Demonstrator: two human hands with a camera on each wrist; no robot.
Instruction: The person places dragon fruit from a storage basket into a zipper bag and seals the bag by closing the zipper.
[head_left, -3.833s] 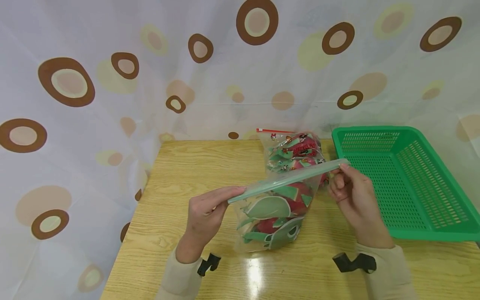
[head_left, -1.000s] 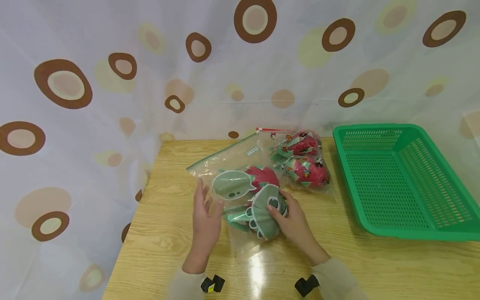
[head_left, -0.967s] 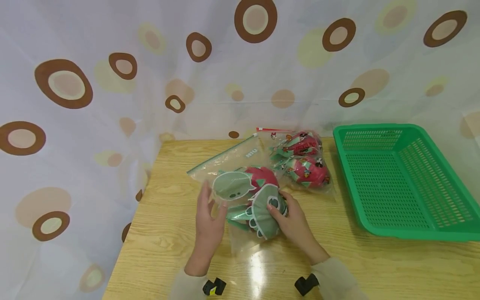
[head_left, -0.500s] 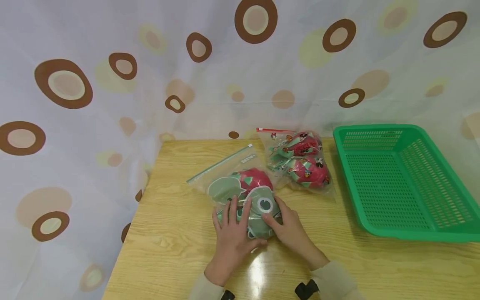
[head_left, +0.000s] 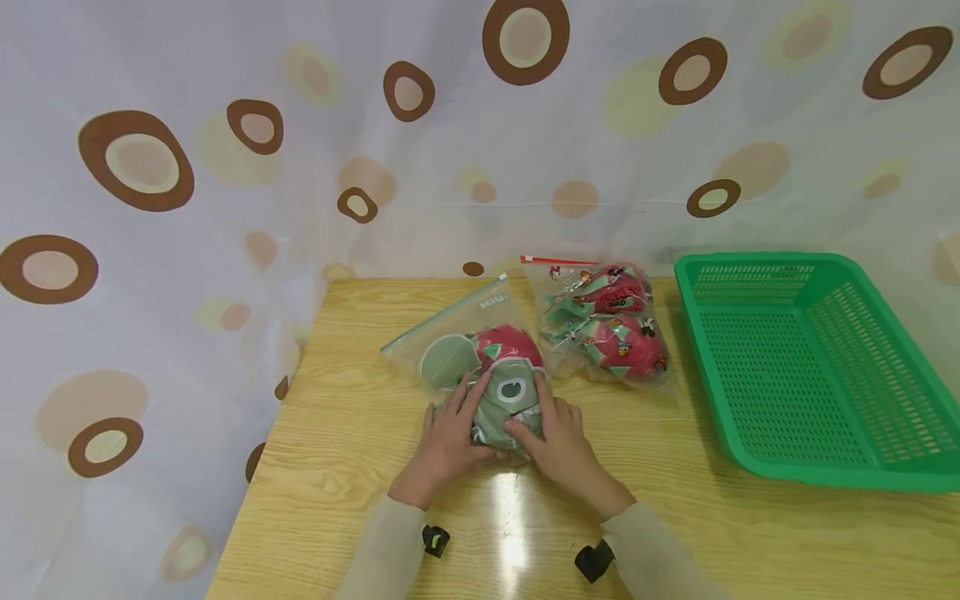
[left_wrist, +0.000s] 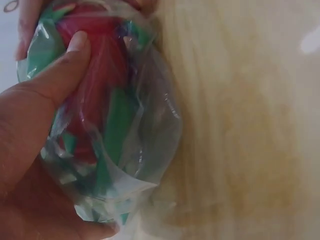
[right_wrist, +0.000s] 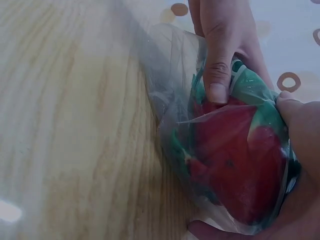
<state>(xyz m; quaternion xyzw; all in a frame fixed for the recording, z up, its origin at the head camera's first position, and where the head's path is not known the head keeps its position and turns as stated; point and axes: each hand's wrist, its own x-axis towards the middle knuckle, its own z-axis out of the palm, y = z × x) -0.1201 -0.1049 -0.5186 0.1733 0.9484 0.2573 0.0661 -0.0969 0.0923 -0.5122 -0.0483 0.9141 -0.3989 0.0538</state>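
A clear zip bag with a green zip strip and a grey-green cartoon print lies on the table, its zip end pointing to the far left. Pink-red dragon fruits with green scales fill it. My left hand grips the bag's near left side, thumb along the near end. From the right, my right hand holds it with the thumb on top of the print. Both wrist views show the film drawn snugly over a fruit between the hands. The bag's underside is hidden.
Just behind to the right lies a second zip bag with a red zip strip, holding more dragon fruits. A green plastic basket stands on the right of the wooden table. A patterned curtain hangs behind.
Earlier both hands held the zip strip raised; the bag then lay down. My left hand came off its left side, spread on top, and now grips that side. The near end is gathered in.
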